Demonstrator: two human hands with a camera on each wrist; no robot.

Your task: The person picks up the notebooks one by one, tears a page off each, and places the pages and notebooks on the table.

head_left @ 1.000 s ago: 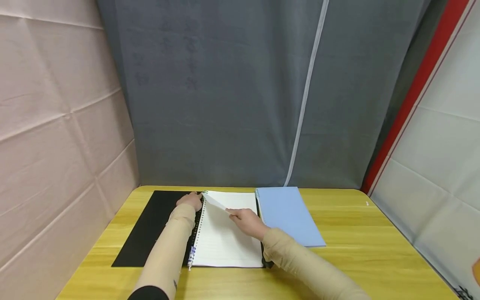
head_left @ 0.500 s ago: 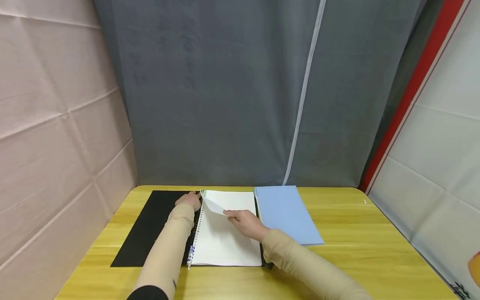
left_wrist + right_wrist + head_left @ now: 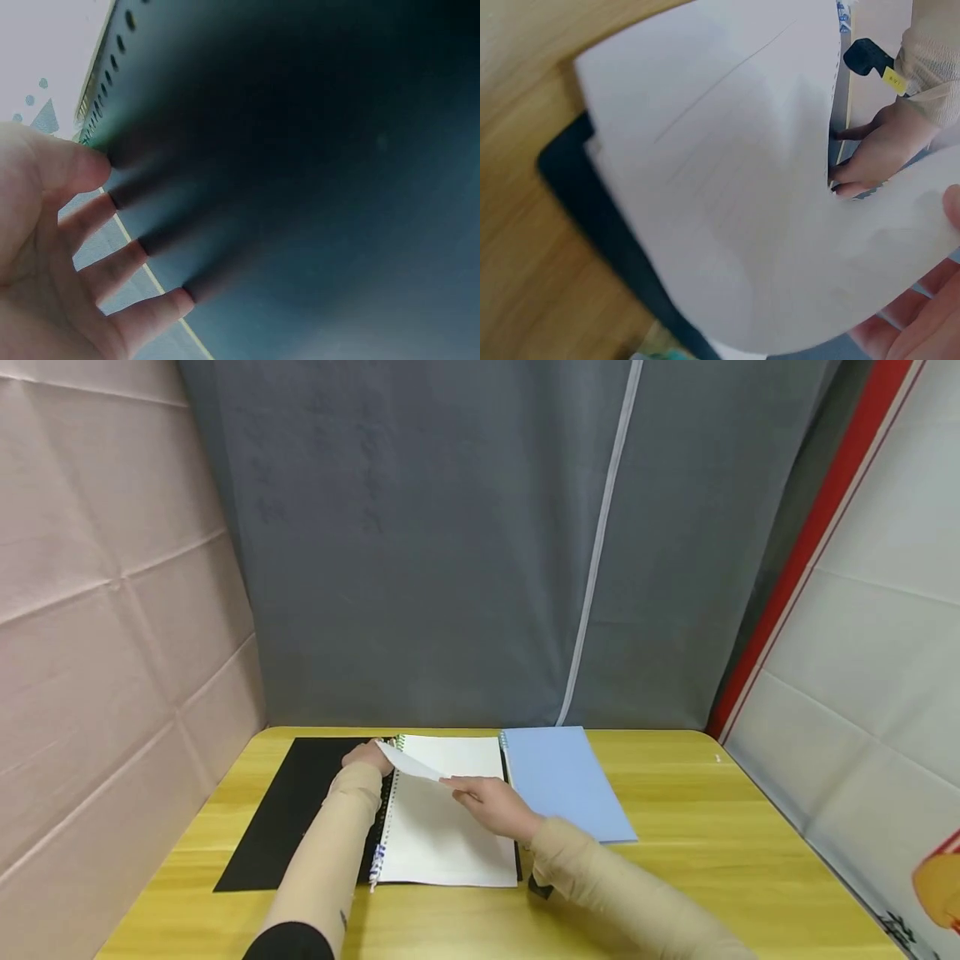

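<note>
Yellow wood-grain table [image 3: 697, 860] with a smooth, faintly glossy top. Matt black cover [image 3: 288, 814], plain white paper page [image 3: 442, 835], smooth pale-blue card notebook [image 3: 562, 781]. Soft beige knit sleeve [image 3: 600, 877]. Creased grey cloth backdrop [image 3: 450, 543], matt.

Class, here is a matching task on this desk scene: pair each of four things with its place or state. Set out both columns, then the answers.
Things:
1. black cover
2. blue notebook
3. lifted page
4. left hand

Places or states:
A. closed, lying to the right of the open notebook
B. pinched and raised by the right hand
C. opened flat on the table, left of the ring binding
D. resting at the top of the ring binding

Pairs: 1-C, 2-A, 3-B, 4-D
</note>
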